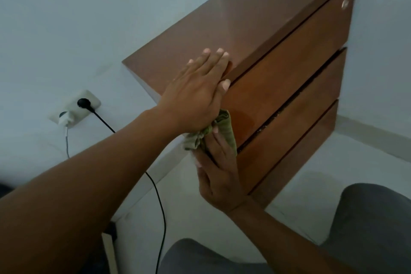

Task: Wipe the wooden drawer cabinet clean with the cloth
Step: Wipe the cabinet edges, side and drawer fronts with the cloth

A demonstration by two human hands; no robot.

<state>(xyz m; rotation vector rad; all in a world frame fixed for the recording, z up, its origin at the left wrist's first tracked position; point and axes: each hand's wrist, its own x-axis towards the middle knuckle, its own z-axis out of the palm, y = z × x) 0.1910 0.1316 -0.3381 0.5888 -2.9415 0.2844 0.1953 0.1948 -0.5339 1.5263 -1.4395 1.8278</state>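
One head-worn wide-angle view looks forward and steeply down from above and in front of the reddish-brown wooden cabinet with three drawers (289, 69). It takes in the cabinet's top and drawer fronts. The frame is tilted, so the cabinet runs diagonally toward the upper right. The view is close: the left hand (195, 98) and right hand (219, 176) both touch the cabinet.

Left hand (195, 95) on cabinet top (255, 22); cloth (225, 133) on drawer front (289, 69) below.
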